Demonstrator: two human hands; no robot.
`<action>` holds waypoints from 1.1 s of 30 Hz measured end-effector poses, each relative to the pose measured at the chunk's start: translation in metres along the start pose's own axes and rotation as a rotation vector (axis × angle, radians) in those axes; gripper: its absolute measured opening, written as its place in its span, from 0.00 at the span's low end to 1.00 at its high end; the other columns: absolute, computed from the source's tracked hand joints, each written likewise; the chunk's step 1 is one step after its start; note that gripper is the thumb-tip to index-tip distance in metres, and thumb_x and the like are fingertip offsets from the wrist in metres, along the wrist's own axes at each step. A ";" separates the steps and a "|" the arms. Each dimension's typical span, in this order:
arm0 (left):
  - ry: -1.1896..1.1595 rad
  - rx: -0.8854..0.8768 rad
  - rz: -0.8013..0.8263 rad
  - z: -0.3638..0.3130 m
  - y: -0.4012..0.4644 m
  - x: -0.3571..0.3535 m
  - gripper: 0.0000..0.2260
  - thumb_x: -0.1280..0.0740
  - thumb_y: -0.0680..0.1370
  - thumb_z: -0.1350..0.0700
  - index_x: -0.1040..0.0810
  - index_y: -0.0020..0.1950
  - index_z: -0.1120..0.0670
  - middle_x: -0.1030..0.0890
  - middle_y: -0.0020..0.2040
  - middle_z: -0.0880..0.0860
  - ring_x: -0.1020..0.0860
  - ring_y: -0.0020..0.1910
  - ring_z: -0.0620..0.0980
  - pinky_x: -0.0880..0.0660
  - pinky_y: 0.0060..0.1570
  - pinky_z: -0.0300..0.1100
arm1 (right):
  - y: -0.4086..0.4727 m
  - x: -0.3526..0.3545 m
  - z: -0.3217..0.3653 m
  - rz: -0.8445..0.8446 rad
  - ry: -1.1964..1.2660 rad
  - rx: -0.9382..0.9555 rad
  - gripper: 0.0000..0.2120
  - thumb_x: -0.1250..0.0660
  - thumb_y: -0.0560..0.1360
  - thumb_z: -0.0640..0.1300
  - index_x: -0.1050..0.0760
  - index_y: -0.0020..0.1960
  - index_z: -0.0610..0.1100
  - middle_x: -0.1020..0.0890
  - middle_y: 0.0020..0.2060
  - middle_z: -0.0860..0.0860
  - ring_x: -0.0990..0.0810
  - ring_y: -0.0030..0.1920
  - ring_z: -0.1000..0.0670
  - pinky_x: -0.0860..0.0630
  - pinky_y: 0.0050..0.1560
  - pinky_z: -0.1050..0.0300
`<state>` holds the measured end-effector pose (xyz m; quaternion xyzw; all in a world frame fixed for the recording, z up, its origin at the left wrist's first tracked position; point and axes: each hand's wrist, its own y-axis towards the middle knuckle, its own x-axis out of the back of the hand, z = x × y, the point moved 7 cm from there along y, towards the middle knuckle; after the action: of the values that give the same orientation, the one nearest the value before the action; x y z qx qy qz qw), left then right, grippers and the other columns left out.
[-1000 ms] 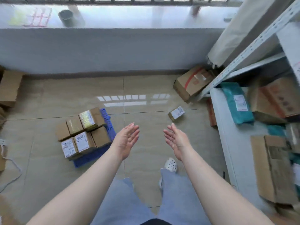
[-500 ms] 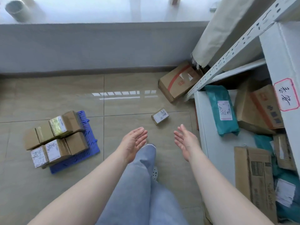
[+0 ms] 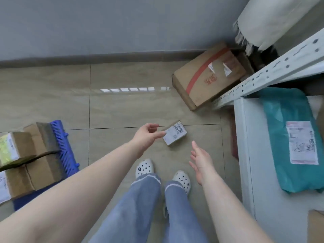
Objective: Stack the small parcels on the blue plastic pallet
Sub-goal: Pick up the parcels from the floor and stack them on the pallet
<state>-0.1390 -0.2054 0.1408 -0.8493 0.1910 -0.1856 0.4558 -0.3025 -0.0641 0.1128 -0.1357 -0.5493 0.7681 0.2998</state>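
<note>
Several brown parcels [image 3: 35,155] sit stacked on the blue pallet [image 3: 63,146]. Left hand [image 3: 146,137] reaches the small floor parcel [image 3: 175,135], fingers loosely spread; right hand [image 3: 201,162] flat, empty.

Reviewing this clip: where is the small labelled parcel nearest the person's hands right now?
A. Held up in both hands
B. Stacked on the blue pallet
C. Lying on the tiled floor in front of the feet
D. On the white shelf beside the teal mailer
C: the small parcel lies on the floor tiles, with the left hand reaching toward it and the right hand open beside it.
</note>
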 end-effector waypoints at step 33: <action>-0.154 -0.032 0.038 0.052 -0.023 -0.023 0.46 0.28 0.62 0.30 0.40 0.76 0.44 0.29 0.71 0.49 0.28 0.69 0.48 0.32 0.70 0.48 | -0.031 -0.063 -0.021 0.238 0.150 0.159 0.19 0.42 0.80 0.57 0.32 0.70 0.56 0.18 0.60 0.53 0.19 0.60 0.50 0.26 0.65 0.43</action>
<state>-0.1299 -0.1457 0.1300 -0.8645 0.1745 -0.1080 0.4588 -0.2323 -0.0796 0.1264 -0.2326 -0.4428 0.8270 0.2567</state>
